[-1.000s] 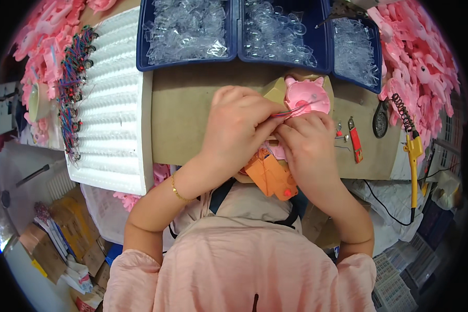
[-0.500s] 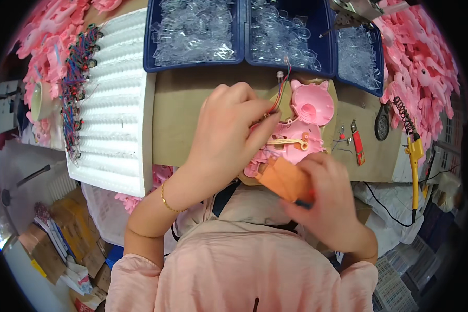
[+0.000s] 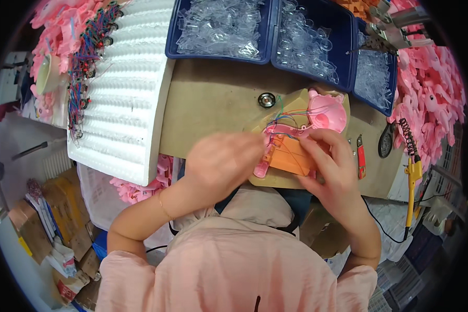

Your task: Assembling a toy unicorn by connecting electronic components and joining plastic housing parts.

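A pink plastic toy shell (image 3: 325, 112) with thin coloured wires (image 3: 286, 115) lies on a tan work board (image 3: 218, 104). An orange plastic part (image 3: 291, 153) sits against the shell's lower end. My right hand (image 3: 330, 164) holds the orange part from the right, fingers on its top edge. My left hand (image 3: 221, 161) is blurred, just left of the orange part, fingers curled toward a small pink piece (image 3: 262, 166); whether it grips anything is unclear. A round metal disc (image 3: 267, 99) lies on the board above the hands.
Blue trays of clear plastic pieces (image 3: 255, 28) stand at the back. A white ribbed foam tray (image 3: 122, 99) fills the left. Pink parts (image 3: 431, 88) are heaped at right, wired parts (image 3: 86, 57) at far left. A yellow-handled soldering iron (image 3: 412, 171), a red tool (image 3: 361, 156) lie right.
The pink shell now lies flat on the board. My left hand dropped from above it to the lower left. My right hand brought the orange part up against the shell.
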`<state>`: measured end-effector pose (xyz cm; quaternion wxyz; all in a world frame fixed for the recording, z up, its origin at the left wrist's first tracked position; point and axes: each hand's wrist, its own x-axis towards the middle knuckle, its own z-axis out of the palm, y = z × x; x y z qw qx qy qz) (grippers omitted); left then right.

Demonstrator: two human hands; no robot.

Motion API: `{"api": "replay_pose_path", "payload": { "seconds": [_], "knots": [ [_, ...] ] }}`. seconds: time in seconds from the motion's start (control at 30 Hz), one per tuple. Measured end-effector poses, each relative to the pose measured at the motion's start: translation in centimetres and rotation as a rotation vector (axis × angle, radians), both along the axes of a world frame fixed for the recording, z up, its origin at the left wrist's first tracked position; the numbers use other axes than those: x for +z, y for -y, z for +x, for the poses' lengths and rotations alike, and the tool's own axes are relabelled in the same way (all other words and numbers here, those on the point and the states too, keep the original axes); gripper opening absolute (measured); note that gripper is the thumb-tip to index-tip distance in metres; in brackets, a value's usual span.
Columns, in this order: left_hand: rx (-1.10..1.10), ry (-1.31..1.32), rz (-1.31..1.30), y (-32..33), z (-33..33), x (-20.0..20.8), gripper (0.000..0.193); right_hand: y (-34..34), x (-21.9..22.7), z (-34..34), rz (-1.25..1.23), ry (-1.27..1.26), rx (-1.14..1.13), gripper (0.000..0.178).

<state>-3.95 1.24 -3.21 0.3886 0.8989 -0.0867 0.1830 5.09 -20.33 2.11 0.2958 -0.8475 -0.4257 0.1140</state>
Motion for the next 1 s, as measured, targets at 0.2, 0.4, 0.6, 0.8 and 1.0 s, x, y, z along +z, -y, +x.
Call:
{"api": "replay_pose_path", "payload": {
  "seconds": [0.2, 0.4, 0.6, 0.8, 1.0],
  "knots": [
    [-0.140, 0.086, 0.272, 0.8, -1.9, -1.0, 0.040, -0.9, 1.6, 1.5, -0.117, -0.081, 0.073, 0.061],
    [-0.180, 0.013, 0.188, 0.2, -0.9, 0.4, 0.042, 0.2, 0.8, 1.0, -0.046, 0.020, 0.026, 0.057],
    [-0.196, 0.036, 0.301, 2.4, 2.8, 4.1, 0.043, 2.4, 2.1, 0.7, -0.217, 0.196, -0.135, 0.048],
    [-0.267, -0.012, 0.529, 3.7, 2.9, 3.3, 0.038, 2.7, 0.2, -0.3, -0.150, 0.339, -0.133, 0.042],
    [-0.261, 0.017, 0.341, 3.6, 3.1, 2.4, 0.029, 2.7, 1.1, 2.2, -0.086, 0.072, -0.073, 0.037]
  ]
}}
